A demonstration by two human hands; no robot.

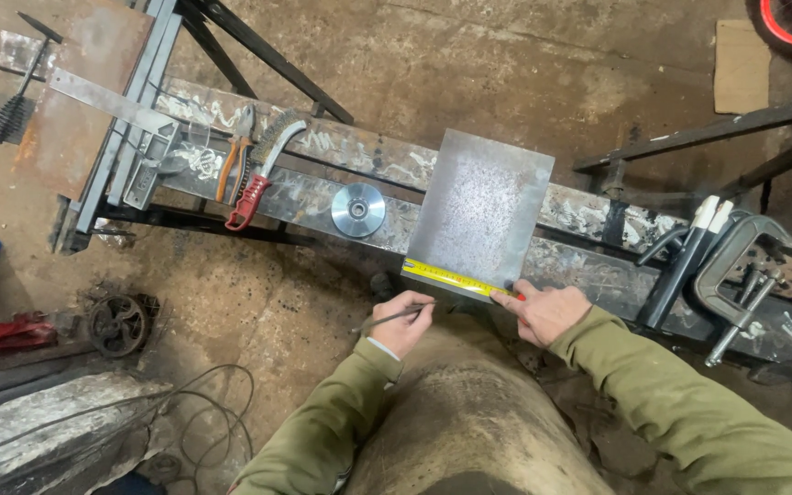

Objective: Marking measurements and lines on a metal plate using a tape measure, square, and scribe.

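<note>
A grey steel plate [485, 207] lies across a long metal beam [341, 165]. A yellow tape measure strip [456, 279] runs along the plate's near edge. My right hand [547, 312] presses the tape's right end down against the plate corner with a finger. My left hand [405, 323] grips a thin dark metal scriber [394, 317] just below the tape's left end, its tip pointing toward the plate edge. Both sleeves are olive green.
On the beam to the left lie a round metal wheel [358, 210], a wire brush with red handle [263, 174] and orange-handled pliers [234, 154]. A grey C-clamp [735, 275] and a black tool lie at right. A chipping hammer [20, 87] rests far left. Cables lie on the floor.
</note>
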